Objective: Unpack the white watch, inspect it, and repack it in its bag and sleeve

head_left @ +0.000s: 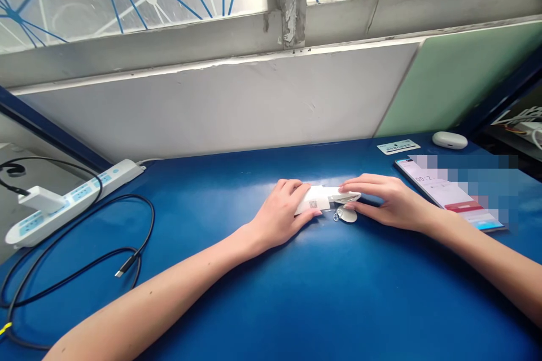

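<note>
Near the middle of the blue tabletop, my left hand [282, 211] is closed around the left end of a small white packet [314, 201] printed with a square code. My right hand [387, 198] pinches a white folded piece [348, 197] at the packet's right end, fingers above and thumb below. Whether this piece is part of the packet or a separate item, I cannot tell. Just under it lies a round whitish tag [349, 214] with a short bead chain [336, 214], close to my right thumb.
On the left, a white power strip [97, 186] holds a charger plug [41, 199], and a black cable [153, 220] loops over the table [271, 304]. At right lie a phone [449, 194] with its screen lit, a card [398, 147] and a white oval case [449, 140].
</note>
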